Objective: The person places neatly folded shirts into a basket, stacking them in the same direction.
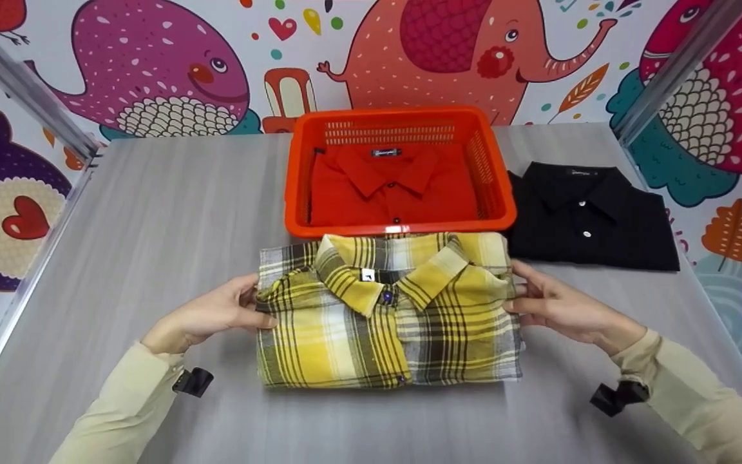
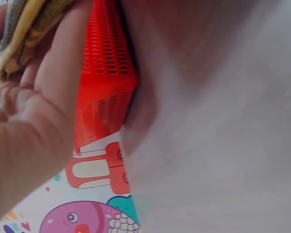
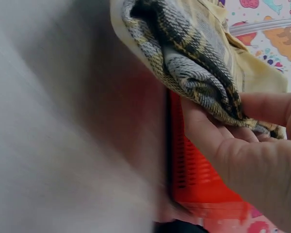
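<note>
A folded yellow plaid shirt (image 1: 339, 341) is held level between both hands, collar facing the basket. My left hand (image 1: 216, 312) grips its left edge, thumb on top and fingers underneath. On the opposite edge my right hand (image 1: 564, 309) pinches the fabric the same way. The right wrist view shows the folded layers of the plaid shirt (image 3: 194, 63) raised above the table, thumb over and fingers under. Just beyond the shirt stands an orange-red basket (image 1: 400, 229), its front rim right at the collar. A folded red shirt (image 1: 358, 193) lies inside it.
To the right of the basket, a folded black shirt (image 1: 635, 225) lies on the grey table (image 1: 171, 212). Walls with cartoon animals (image 1: 165, 51) and metal corner posts (image 1: 680, 77) bound the table at the back and sides.
</note>
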A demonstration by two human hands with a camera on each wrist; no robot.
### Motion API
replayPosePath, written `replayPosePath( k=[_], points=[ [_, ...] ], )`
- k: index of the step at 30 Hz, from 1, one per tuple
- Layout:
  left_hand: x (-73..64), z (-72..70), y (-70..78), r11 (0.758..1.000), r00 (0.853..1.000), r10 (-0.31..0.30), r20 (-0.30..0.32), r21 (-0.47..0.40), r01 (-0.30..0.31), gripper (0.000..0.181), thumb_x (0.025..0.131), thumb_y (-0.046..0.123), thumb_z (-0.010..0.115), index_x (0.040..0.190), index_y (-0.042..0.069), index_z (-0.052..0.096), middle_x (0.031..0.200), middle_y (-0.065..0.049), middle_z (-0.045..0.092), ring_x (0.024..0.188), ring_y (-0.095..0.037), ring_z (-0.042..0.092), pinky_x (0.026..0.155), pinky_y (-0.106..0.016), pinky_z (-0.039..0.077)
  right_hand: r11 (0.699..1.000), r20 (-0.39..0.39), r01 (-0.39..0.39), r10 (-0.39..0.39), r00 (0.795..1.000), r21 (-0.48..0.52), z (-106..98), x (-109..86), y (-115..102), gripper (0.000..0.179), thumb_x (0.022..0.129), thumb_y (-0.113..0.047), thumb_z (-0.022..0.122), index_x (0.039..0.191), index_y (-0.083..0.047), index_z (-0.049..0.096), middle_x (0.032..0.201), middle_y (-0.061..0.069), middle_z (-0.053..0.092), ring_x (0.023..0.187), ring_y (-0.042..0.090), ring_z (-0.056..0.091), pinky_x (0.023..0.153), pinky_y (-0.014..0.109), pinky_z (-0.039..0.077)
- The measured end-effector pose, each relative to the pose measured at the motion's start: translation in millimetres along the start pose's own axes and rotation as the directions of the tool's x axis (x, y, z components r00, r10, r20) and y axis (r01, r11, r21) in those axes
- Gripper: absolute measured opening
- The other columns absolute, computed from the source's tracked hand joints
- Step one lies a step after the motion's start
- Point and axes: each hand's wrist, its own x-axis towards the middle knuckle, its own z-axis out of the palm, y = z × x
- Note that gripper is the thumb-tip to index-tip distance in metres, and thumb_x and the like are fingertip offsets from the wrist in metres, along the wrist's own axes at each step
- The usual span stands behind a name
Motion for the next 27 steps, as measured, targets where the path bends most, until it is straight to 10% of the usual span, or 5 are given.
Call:
replayPosePath(
  k=[9,27],
  points=[
    [7.4,-10.3,27.1,0.999,0.995,0.052,-0.084,-0.007,-0.052,0.066,0.081,0.000,0.068,0.139,-0.004,0.039,0.112,-0.015,0.064,0.099,-0.025,0.061,0.085,-0.040,0.052,0.992,0.015,0.114,-0.114,0.993,-0.049,-12,6.4,-36,0.052,0.096,0.008,0.044,0.143,-0.012,0.034,0.120,0.011,0.061,0.104,0.021,0.060,0.085,0.038,0.053],
    [58.0,-48.3,90.6,0.991,0.984,0.118,-0.132,0.071,-0.109,0.066,0.091,-0.002,0.058,0.150,0.009,0.029,0.125,-0.023,0.053,0.105,-0.029,0.059,0.086,-0.042,0.053,0.987,-0.261,0.018,-0.059,0.964,-0.159,-32,38.8,-106,0.042,0.097,0.006,0.045,0.137,-0.006,0.038,0.115,0.011,0.061,0.101,0.021,0.061,0.085,0.036,0.053]
  ],
)
